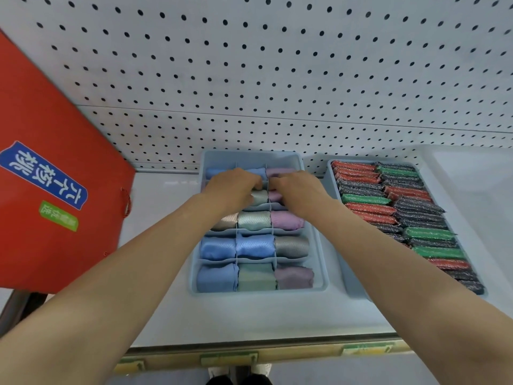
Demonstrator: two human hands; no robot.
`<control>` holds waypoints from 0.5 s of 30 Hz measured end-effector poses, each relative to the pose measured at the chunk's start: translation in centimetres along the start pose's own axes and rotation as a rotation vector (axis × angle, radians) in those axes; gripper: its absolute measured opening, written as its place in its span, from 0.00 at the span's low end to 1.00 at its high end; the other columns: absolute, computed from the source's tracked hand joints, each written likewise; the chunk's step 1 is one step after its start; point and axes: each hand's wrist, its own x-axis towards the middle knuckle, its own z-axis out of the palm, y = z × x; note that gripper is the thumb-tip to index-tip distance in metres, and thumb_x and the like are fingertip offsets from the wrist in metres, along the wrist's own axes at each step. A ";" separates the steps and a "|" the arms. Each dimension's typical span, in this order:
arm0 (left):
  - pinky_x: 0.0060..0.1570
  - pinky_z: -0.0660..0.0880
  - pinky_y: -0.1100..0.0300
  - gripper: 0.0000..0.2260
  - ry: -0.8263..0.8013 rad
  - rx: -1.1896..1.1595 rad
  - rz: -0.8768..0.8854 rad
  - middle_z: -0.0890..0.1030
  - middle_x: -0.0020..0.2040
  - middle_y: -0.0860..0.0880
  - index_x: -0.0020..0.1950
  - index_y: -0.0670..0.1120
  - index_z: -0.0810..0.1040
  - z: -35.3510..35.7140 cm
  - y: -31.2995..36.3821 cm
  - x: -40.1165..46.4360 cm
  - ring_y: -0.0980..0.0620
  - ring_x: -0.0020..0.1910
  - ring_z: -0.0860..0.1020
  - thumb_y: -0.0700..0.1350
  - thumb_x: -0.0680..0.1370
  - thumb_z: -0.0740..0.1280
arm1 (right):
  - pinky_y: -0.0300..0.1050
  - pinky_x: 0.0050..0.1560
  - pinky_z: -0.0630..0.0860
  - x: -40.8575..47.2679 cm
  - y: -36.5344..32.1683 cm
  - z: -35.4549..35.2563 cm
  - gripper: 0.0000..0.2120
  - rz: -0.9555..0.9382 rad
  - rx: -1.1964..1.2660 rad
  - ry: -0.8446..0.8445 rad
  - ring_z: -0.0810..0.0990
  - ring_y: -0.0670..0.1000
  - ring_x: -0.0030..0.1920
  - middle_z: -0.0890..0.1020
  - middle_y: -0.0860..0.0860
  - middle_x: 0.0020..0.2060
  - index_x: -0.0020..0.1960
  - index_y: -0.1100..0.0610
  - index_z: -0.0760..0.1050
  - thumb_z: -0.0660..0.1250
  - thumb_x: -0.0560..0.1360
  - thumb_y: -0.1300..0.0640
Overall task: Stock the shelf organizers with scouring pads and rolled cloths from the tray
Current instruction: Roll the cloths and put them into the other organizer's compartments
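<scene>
A blue divided organizer (319,262) sits on the shelf, with rolled cloths in blue, pale green, grey and purple in its cells. Both my hands reach into its second row from the back. My left hand (233,187) curls its fingers round a pale green rolled cloth (259,198) in the middle cell. My right hand (298,190) meets it from the right, fingers curled down on the same cloth by the divider. To the right, a second blue organizer (337,215) holds several red, green and dark scouring pads (402,207) standing on edge.
A large red bag (55,162) with a blue label leans against the pegboard back wall (249,65) at the left. The white shelf's front edge (249,351) carries price-tag holders. A translucent tray corner (472,173) shows at the far right.
</scene>
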 end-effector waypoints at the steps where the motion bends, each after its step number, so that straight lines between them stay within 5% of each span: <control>1: 0.54 0.76 0.49 0.15 0.006 -0.040 -0.007 0.80 0.59 0.48 0.64 0.53 0.77 -0.2 -0.2 -0.2 0.46 0.58 0.77 0.45 0.78 0.67 | 0.46 0.42 0.71 0.0 0.1 0.3 0.16 -0.014 0.009 -0.002 0.80 0.60 0.52 0.82 0.53 0.52 0.60 0.53 0.76 0.60 0.76 0.64; 6: 0.53 0.76 0.52 0.12 0.100 -0.081 -0.038 0.81 0.55 0.52 0.60 0.52 0.78 -2.4 -1.9 -3.1 0.49 0.55 0.78 0.47 0.77 0.69 | 0.46 0.46 0.74 -0.8 -0.2 -0.6 0.16 0.026 0.211 0.117 0.80 0.59 0.53 0.81 0.52 0.54 0.62 0.52 0.76 0.66 0.75 0.60; 9: 0.45 0.75 0.55 0.04 -0.013 0.096 -0.013 0.78 0.48 0.52 0.51 0.53 0.77 -2.2 -1.8 -4.9 0.49 0.49 0.77 0.49 0.77 0.66 | 0.48 0.52 0.77 -1.8 -2.4 -1.7 0.13 -0.080 0.394 0.064 0.80 0.54 0.55 0.82 0.50 0.53 0.59 0.51 0.78 0.69 0.74 0.56; 13: 0.39 0.69 0.57 0.09 -0.060 0.303 0.043 0.79 0.53 0.51 0.56 0.51 0.76 -0.9 -0.9 -5.8 0.46 0.52 0.78 0.50 0.77 0.64 | 0.45 0.41 0.67 -1.8 -5.6 -1.8 0.14 -0.189 0.120 0.034 0.79 0.55 0.55 0.81 0.51 0.52 0.60 0.50 0.78 0.65 0.76 0.55; 15: 0.40 0.66 0.58 0.10 -0.044 0.309 0.054 0.77 0.58 0.54 0.59 0.51 0.77 -0.7 -0.6 -5.9 0.46 0.54 0.77 0.48 0.78 0.64 | 0.46 0.43 0.73 -1.6 -6.2 -1.4 0.13 -0.160 0.072 0.036 0.80 0.56 0.53 0.82 0.52 0.50 0.59 0.50 0.79 0.65 0.75 0.56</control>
